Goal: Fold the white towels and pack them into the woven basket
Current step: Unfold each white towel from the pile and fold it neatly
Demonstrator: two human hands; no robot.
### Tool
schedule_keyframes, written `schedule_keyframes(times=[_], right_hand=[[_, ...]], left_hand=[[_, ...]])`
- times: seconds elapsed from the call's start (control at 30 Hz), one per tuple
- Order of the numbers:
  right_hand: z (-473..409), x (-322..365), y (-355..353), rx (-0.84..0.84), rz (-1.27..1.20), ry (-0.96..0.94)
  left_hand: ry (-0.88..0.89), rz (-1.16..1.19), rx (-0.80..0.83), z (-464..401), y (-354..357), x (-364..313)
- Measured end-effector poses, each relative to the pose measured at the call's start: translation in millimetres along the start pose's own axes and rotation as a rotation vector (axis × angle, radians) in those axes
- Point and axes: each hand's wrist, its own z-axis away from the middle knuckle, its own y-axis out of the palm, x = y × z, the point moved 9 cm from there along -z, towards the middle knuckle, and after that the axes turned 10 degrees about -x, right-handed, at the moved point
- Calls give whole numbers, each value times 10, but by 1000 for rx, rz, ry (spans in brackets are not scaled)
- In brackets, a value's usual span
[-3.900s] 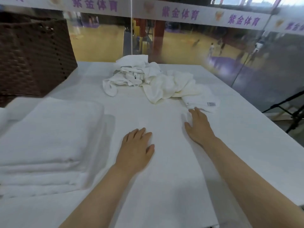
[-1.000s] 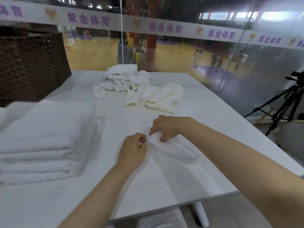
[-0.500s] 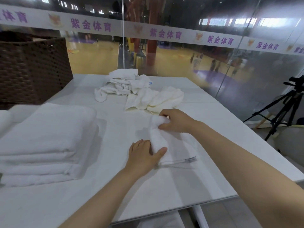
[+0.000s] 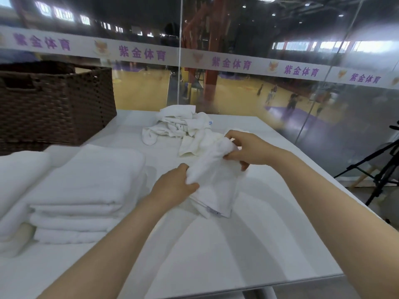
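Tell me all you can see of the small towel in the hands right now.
The small towel is white terry cloth, folded into a narrow, slightly rumpled bundle. The left hand grips its near left edge and the right hand pinches its far end. That end is raised; whether the lower end rests on the table is unclear. A small label shows at its lower edge. It sits right of the folded stack, in front of the unfolded pile.

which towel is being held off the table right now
The small folded towel, gripped by the left hand and right hand; the others lie stacked or heaped.
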Motion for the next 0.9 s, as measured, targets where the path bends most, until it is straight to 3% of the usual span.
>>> schedule_keyframes(times=[0.1,0.3,0.37,0.57,0.77,0.9], right_hand=[[13,195,-61,-10,-138,28],[-79,793,-261,-85,-255,-106],[-130,1065,-302,-144,-260,-186],[-322,1821,-33,-192,-271,-368],[-430,2455,682,-117,-286,-549],[-311,2755,1105,-215,-249,-784]], left_hand=[[11,88,-29,-98,-359,-16],[-133,810,-87,-116,-1027,105],[-130,918,-126,-150,-1258,182],[-45,837,-333,-98,-2115,635],[-55,701,-516,185,-2748,1287],[68,544,-706,413,-3033,1592]])
